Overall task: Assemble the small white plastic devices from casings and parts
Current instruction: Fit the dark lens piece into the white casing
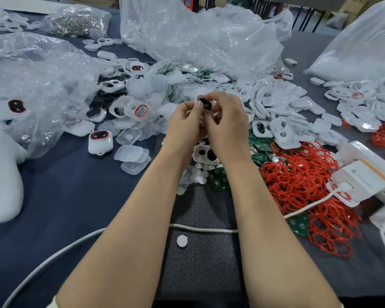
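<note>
Closest to me there's a thin white power cable (pixel 200 228) lying across a dark grey textured mat (pixel 205 274). 1 little white round plastic disc (pixel 182 241) sits on the mat just beside it. Both bare forearms reach over that toward the middle of the blue-grey cloth table (pixel 76 196).

The left hand (pixel 185 125) and right hand (pixel 227 125) are bunched together above the pile. Their fingers are curled in around 1 small white plastic casing (pixel 198 98) with a round black part (pixel 204 103) at its face. The left thumb sits right on that black part, so my guess is it's getting pushed into place. Fingers hide the rest of the casing, so can't tell what else is in it.

Progress-wise, early days I'd say. I can pick out about 3 finished-looking white devices with red-rimmed dark faces (pixel 100 141), all over on the left. Against that there's a big heap of empty white casings (pixel 276 130) to the right and green circuit boards (pixel 260 145) just under the hands. A tangle of red rubber rings (pixel 298 178) sits near right, and clear plastic covers (pixel 133 156) near left. Loads left to go, and the one in hand looks nowhere near closed up.
</note>
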Demonstrator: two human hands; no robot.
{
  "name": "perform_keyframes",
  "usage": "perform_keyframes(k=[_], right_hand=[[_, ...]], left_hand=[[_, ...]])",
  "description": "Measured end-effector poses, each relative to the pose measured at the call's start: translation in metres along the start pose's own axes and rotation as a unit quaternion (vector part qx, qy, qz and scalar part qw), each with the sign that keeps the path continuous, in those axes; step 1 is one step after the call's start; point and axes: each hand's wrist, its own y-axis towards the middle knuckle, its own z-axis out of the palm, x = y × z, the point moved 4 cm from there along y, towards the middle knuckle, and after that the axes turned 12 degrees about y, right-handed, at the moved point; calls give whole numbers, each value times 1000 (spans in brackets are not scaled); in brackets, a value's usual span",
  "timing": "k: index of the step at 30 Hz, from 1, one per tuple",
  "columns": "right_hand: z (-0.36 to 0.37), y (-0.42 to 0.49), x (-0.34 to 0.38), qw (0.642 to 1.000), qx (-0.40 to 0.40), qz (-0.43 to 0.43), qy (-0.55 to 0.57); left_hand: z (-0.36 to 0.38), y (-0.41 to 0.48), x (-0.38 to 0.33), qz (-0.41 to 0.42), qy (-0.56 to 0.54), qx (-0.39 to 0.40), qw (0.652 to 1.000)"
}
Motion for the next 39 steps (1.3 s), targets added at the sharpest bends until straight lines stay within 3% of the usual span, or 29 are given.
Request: perform_keyframes(k=[7,13,22,29,34,39], right_hand=[[-6,2,1,1000,-17,-8,24],[-15,4,-4,982,-36,94,157],[-11,4,-8,961,-78,125,233],[-9,3,-12,973,-101,87,188],[-8,4,-19,959,-84,125,240],[-10,10,-27,936,4,175,304]], left_hand=[[-1,4,2,-10,-17,-39,999],[-3,8,6,-20,-9,-64,998],[-2,6,2,49,54,-78,994],[3,3,-2,92,82,-61,990],[6,1,-4,105,95,-40,989],[3,1,-3,72,83,-39,993]])
